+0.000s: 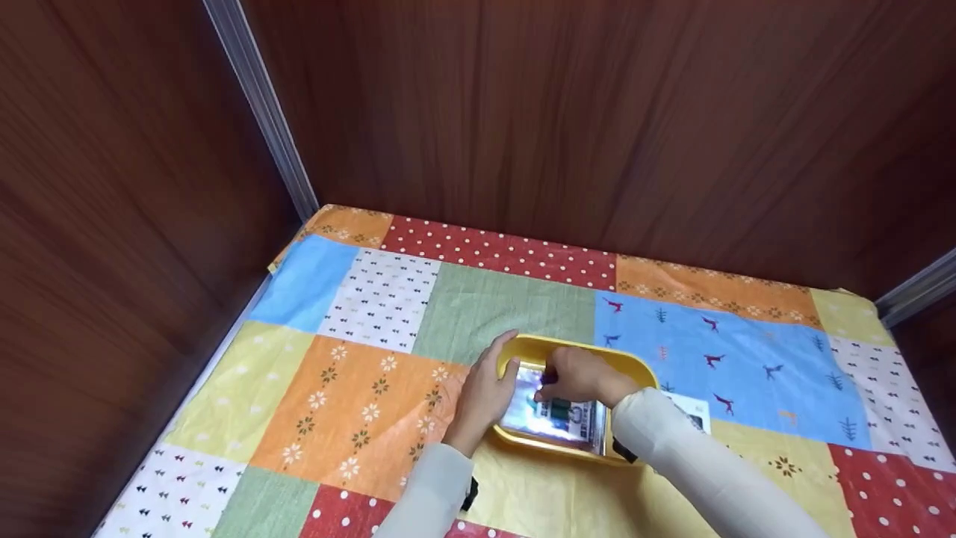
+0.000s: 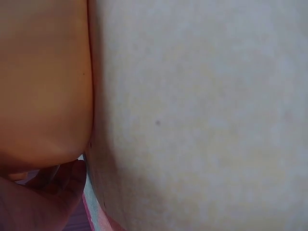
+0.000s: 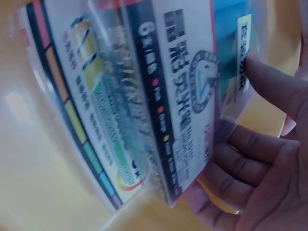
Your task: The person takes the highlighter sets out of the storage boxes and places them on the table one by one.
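Note:
My left hand (image 1: 482, 392) grips the left end of a yellow plastic bin (image 1: 631, 366), with the thumb over its rim. In the left wrist view, the fingers lie at the end of the bin's orange-looking wall (image 2: 43, 86). My right hand (image 1: 582, 373) reaches down inside the bin. There it pinches a plastic-wrapped pack of highlighters (image 3: 178, 96), thumb on its face and fingers curled at its edge. Beside the pack's front, a printed panel (image 3: 103, 139) shows a highlighter picture and coloured bars. In the head view, shiny plastic packaging (image 1: 523, 415) covers much of the bin's floor.
A white printed card (image 1: 694, 411) lies right of the bin, partly behind the right sleeve (image 1: 672, 441). Beneath everything is a patchwork-print cloth (image 1: 358, 411). Dark wood panels (image 1: 478, 127) stand at the back and sides.

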The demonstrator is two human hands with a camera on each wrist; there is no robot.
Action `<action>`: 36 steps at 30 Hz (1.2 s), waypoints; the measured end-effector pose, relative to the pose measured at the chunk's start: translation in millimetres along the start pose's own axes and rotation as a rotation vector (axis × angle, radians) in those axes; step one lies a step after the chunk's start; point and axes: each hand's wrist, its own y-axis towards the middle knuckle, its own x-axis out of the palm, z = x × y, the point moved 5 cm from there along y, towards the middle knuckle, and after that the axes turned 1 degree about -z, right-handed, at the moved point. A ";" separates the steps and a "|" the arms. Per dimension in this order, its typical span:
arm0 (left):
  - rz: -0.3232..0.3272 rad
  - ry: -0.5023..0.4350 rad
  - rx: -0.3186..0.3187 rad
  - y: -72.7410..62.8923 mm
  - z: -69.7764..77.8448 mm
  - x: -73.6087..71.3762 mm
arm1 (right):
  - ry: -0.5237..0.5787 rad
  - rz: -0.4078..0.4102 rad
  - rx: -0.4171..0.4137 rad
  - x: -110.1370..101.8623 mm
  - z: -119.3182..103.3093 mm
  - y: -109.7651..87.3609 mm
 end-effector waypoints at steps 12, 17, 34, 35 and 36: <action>-0.002 0.003 -0.030 -2.3 -1.3 3.3 | 0.028 -0.001 0.058 -1.8 1.1 -3.3; -0.003 0.008 -0.008 -2.8 -0.4 3.4 | 0.048 -0.008 0.060 -5.6 4.2 -5.9; 0.030 0.012 0.065 -3.6 2.4 0.3 | 0.061 0.013 0.028 -25.6 6.8 -21.3; 0.032 0.014 0.064 -3.7 2.1 0.2 | 0.065 0.009 0.028 -25.7 7.2 -22.6; 0.033 0.018 0.063 -3.7 1.6 0.5 | 0.072 0.006 0.028 -25.5 7.8 -23.8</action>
